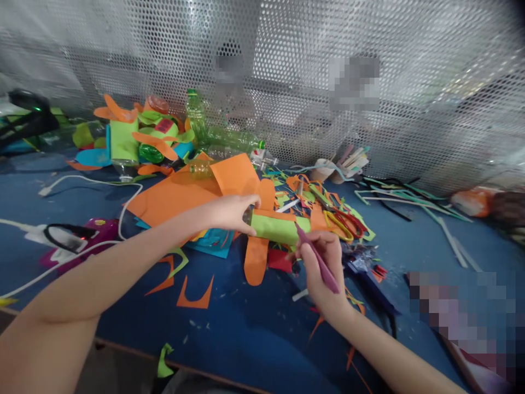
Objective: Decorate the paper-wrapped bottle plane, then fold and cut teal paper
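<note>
A small bottle wrapped in light green paper [273,226] lies on its side in the middle of the table. Rounded orange wing shapes [256,261] stick out above and below it. My left hand [233,212] grips its left end between thumb and fingers. In my right hand [330,268] is a purple pen [322,265], its tip pointing at the green paper near the bottle's right end. Whether the tip touches the paper I cannot tell. Just below the bottle lies a red paper piece [280,260].
Orange sheets [176,191] and scissors [342,223] lie behind the hands among scraps. A dark blue glue gun [371,284] is at right. Decorated bottles [125,139] stand back left; a white cable [94,179] crosses the left side. A perforated metal screen [287,65] rises behind.
</note>
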The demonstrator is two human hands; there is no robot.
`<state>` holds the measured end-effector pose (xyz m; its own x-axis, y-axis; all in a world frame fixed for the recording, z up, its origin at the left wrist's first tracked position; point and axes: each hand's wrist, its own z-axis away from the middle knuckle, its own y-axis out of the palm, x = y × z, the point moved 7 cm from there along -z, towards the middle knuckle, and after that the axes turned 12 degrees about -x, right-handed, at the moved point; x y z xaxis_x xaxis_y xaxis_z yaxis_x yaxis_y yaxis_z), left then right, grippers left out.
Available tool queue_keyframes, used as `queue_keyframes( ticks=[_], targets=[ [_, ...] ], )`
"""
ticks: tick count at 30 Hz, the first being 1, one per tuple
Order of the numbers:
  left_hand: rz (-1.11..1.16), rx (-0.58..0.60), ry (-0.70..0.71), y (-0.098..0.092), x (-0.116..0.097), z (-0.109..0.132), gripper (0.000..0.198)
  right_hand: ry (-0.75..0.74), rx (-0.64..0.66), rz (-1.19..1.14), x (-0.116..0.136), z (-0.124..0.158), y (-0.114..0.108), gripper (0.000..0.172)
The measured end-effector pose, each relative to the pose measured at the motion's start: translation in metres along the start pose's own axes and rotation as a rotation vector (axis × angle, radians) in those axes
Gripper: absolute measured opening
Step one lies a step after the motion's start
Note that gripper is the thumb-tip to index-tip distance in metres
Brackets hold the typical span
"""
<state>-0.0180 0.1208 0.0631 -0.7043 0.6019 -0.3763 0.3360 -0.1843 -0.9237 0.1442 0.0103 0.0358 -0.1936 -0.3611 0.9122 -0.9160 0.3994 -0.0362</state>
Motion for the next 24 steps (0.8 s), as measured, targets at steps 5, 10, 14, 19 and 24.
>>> queue_keyframes(
  ticks=[5, 10, 14, 19, 24],
  targets=[
    [0.022, -0.041, 0.044, 0.009, -0.015, -0.005, 0.057, -0.085, 0.002, 0.168, 0.030, -0.028, -0.002, 0.012],
    [-0.022, -0.142, 0.113, 0.012, -0.028, 0.003, 0.058, 0.048, 0.007, 0.181, 0.030, -0.061, 0.009, 0.023],
    [0.010, -0.158, 0.172, 0.008, -0.035, 0.009, 0.051, 0.087, 0.019, 0.124, 0.016, -0.071, 0.019, 0.026],
    [0.055, -0.141, 0.188, 0.004, -0.032, 0.007, 0.021, 0.060, 0.094, 0.086, 0.014, -0.063, 0.020, 0.019],
    [0.066, -0.157, 0.168, 0.004, -0.029, 0.003, 0.024, 0.064, 0.122, 0.155, 0.012, -0.058, 0.020, 0.026]
  ],
)
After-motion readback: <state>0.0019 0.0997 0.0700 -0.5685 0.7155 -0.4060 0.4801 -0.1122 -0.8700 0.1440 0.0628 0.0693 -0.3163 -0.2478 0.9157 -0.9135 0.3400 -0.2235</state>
